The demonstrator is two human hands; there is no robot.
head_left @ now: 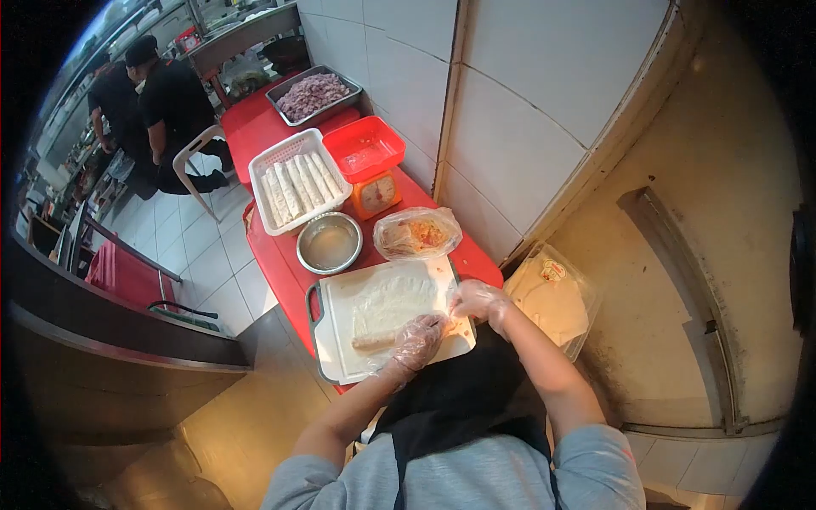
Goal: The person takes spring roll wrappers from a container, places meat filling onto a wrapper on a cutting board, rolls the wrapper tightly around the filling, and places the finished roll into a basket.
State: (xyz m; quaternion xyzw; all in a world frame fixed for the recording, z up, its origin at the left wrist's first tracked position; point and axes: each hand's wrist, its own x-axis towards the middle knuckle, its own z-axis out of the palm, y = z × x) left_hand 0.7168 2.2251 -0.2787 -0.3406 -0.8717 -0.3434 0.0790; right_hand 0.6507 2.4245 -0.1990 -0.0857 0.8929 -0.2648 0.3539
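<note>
A thin pale wrapper sheet point(395, 297) lies on a white cutting board point(336, 293) with a dark-edged handle. Along the sheet's near edge runs a rolled, filled part point(374, 340). My left hand point(419, 340), in a clear plastic glove, has its fingers curled at the right end of this roll. My right hand point(478, 302), also gloved, is closed at the sheet's right side, its fingertips pinched near the edge. Orange filling bits show on the board close to both hands. Fine finger contact is too small to see.
Beyond the board stand a metal bowl point(330, 244) of liquid, a bag of orange filling point(422, 234), an orange scale point(376, 195), a red tray point(365, 146), a white basket point(265, 191) of finished rolls and a meat pan point(344, 106). A plastic container point(582, 297) sits right. Two people work far left.
</note>
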